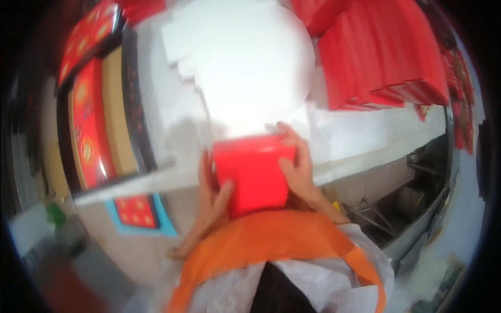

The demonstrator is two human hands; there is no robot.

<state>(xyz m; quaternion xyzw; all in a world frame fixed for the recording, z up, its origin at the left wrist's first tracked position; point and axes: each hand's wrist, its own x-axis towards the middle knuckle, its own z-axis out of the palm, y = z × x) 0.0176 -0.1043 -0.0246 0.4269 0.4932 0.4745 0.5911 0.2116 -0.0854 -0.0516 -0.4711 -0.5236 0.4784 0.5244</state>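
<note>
A plain red square piece [255, 169], a flat box or folded card by its look, is held upright in front of my orange apron [271, 237]. On its left edge my left hand [214, 198] closes, with the thumb across the near face. Gripping the right edge is my right hand [298, 167], its thumb on the face and fingers round the back. Both hands and the piece are slightly blurred. Just beyond, on the worktable [355, 133], a white area [240, 57] is washed out by glare, with uneven, stepped left edges.
At the far right stands a large stack of red folded boxes [376, 57]. To the left, a dark-edged open carton [133, 104] holds red patterned packages [88, 125]. Below the table's left edge lies a red patterned box [136, 211] on something light blue. Metal framework [376, 216] shows below right.
</note>
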